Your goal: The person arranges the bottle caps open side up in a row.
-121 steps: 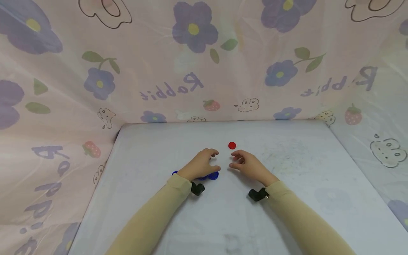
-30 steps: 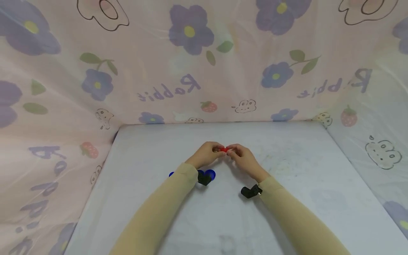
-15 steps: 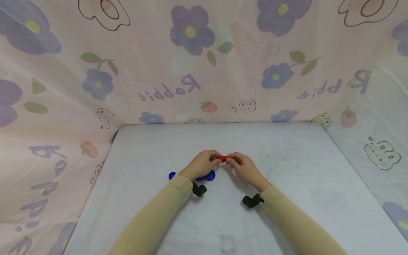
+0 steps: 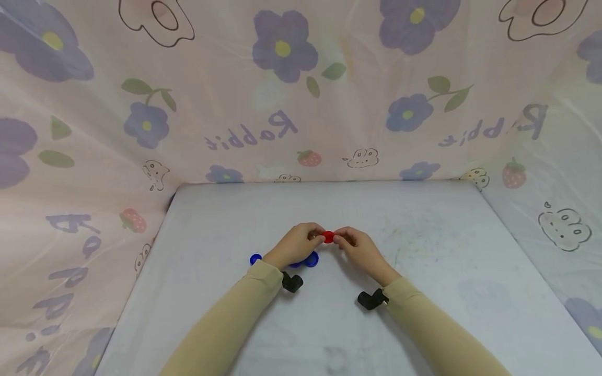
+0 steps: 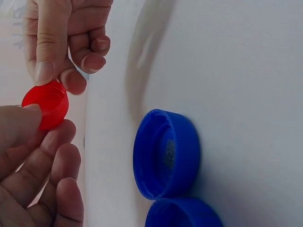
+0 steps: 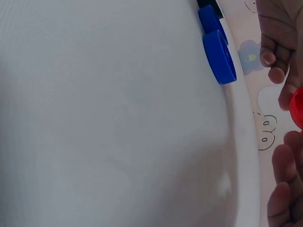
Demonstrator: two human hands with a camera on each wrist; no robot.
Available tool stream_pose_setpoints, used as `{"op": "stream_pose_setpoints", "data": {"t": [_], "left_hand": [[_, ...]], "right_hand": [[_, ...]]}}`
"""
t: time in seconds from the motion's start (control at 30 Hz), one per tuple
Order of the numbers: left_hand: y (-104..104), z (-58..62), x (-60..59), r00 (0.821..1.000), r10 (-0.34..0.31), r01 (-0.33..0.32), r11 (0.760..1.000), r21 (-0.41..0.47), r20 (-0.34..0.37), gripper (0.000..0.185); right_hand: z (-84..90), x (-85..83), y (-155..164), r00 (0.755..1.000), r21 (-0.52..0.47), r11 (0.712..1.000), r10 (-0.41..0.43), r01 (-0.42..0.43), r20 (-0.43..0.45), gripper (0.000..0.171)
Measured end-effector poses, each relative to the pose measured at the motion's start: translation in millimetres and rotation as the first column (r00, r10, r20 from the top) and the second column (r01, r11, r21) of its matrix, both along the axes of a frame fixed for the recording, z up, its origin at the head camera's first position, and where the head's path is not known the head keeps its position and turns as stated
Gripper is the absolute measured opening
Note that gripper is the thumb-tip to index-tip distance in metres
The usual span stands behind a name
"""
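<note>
One small red cap (image 4: 328, 237) is held above the counter (image 4: 423, 271), between the two hands, near the middle of the white surface. The left hand (image 4: 293, 245) pinches it with thumb and fingertips curled onto its edge; the left wrist view shows the cap's hollow side and the thumb lying over its rim. The right hand (image 4: 359, 249) grasps the cap from the other side, a fingertip pressed to its edge and the other fingers curled in. In the right wrist view only a sliver of the red cap shows at the picture's right border, and both hands are cut off there. Blue caps (image 4: 310, 258) lie on the counter just under and behind the left hand, which hides much of them in the head view: one blue cap (image 4: 255, 259) peeks out to the left of the wrist, the others to its right. The left wrist view shows two, one hollow side up with a small printed mark inside (image 5: 165, 153) and a second cut off by the lower edge (image 5: 183, 213); whether there are three in all is hard to tell. A flowered cloth (image 4: 282, 78) hangs behind the counter.
</note>
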State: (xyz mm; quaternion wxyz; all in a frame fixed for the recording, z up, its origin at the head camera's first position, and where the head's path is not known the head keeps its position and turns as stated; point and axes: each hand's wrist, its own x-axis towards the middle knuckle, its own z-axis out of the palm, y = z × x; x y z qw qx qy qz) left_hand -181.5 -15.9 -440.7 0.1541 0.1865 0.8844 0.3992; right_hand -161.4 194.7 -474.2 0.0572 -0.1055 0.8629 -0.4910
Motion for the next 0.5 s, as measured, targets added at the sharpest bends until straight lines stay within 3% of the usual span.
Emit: {"op": "stream_pose_setpoints", "data": {"t": [0.27, 0.5], "left_hand": [[-0.6, -0.8, 2.5, 1.000, 0.013, -0.014, 0.997, 0.079, 0.020, 0.024], [-0.5, -6.1, 1.4, 0.999, 0.028, -0.031, 0.994, 0.104, 0.022, 0.034]], "right_hand": [[2.9, 3.3, -5.7, 0.997, 0.038, 0.999, 0.007, -0.004, -0.074, 0.025], [3.3, 3.2, -7.3, 0.996, 0.090, 0.996, -0.001, 0.009, -0.089, 0.027]]}}
